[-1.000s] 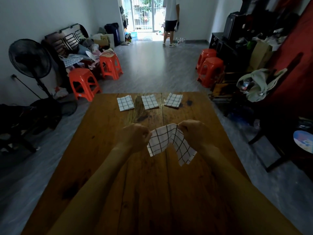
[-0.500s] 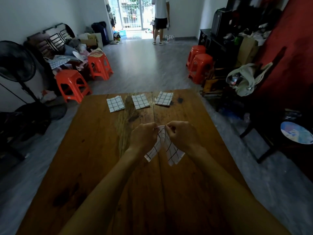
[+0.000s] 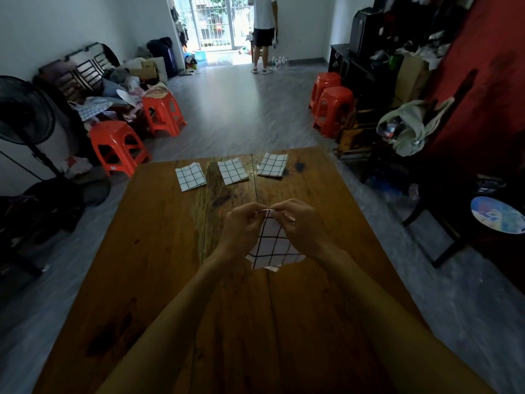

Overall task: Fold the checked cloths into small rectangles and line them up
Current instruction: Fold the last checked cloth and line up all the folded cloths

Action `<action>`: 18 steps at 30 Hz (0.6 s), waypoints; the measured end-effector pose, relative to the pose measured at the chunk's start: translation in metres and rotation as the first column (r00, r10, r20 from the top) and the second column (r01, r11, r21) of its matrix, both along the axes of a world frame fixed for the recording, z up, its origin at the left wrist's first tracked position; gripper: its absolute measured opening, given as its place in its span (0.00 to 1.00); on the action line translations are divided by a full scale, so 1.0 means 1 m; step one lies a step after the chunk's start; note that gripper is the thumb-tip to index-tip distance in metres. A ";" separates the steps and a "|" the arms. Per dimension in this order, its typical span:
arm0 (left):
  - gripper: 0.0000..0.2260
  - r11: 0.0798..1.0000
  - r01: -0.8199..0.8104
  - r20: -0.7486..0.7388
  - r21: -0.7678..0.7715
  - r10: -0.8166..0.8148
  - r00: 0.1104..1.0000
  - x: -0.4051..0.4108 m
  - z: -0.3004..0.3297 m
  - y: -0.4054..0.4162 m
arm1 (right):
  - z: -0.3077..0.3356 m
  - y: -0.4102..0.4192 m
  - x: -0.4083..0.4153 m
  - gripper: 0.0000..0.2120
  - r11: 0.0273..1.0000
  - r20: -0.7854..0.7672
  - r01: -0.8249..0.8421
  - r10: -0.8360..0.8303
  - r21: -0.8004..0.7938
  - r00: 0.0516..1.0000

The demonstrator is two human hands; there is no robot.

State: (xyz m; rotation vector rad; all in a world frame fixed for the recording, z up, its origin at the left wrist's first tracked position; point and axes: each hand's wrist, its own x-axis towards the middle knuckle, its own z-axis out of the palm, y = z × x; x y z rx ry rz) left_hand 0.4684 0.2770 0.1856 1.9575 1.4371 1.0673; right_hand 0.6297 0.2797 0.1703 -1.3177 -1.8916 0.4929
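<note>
A checked cloth (image 3: 272, 243) is held above the middle of the wooden bench (image 3: 159, 251), pinched at its top edge between both hands, which are brought close together there. The left hand (image 3: 241, 231) is placed at 9 o'clock of the cloth and the right hand (image 3: 301, 228) at 3 o'clock; the grip of each is narrow, with curled fingertips closed on the fabric's upper edge. The cloth is seen hanging down from that pinch toward 6 o'clock, widening to a ragged lower hem just over the bench surface; whether the hem touches the wood cannot be told.

At 12 o'clock, near the far edge of the bench, three folded checked rectangles are laid in a row, apart from one another: the left folded cloth (image 3: 190, 176), the middle folded cloth (image 3: 233, 172) and the right folded cloth (image 3: 273, 165), the last turned slightly askew.

Beyond the bench, orange plastic stools (image 3: 119, 146) are set at 10 o'clock, with more at 1 o'clock. A standing person (image 3: 263, 29) is seen by the bright doorway at 12 o'clock, and a black fan (image 3: 25, 112) at 9 o'clock.
</note>
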 end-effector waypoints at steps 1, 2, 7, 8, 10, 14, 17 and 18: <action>0.07 1.000 0.021 0.021 -0.022 -0.021 1.000 -0.001 0.000 0.000 | 0.000 0.001 0.000 0.08 1.000 -0.006 -0.002 0.002 0.002 1.000; 0.08 0.998 0.043 0.036 -0.046 -0.041 0.999 -0.002 -0.001 0.000 | 0.001 0.001 -0.001 0.07 1.000 -0.012 -0.003 0.003 -0.005 1.000; 0.12 0.997 0.077 -0.002 0.011 -0.077 0.997 -0.009 -0.006 -0.004 | 0.000 -0.001 -0.003 0.07 0.998 -0.037 -0.003 0.001 -0.067 0.999; 0.13 0.996 0.073 -0.028 0.047 -0.072 0.997 -0.010 -0.006 -0.004 | 0.000 -0.002 -0.004 0.07 0.997 -0.040 -0.005 0.002 -0.072 0.999; 0.10 0.992 0.066 -0.055 0.109 -0.060 0.997 -0.013 -0.004 -0.003 | 0.001 -0.004 -0.007 0.08 0.997 -0.050 -0.011 0.007 -0.082 0.999; 0.04 0.984 0.034 -0.042 0.176 -0.027 0.999 -0.020 -0.002 -0.004 | 0.000 -0.007 -0.013 0.08 0.995 -0.091 -0.040 0.032 -0.095 0.995; 0.04 0.992 -0.072 -0.006 0.101 0.073 0.997 -0.038 -0.010 -0.002 | -0.007 -0.013 -0.014 0.06 0.985 -0.058 -0.055 0.046 -0.164 0.997; 0.04 0.992 -0.097 0.007 0.083 0.097 0.995 -0.045 -0.015 -0.003 | -0.011 -0.016 -0.014 0.05 0.981 -0.056 -0.058 0.049 -0.187 0.997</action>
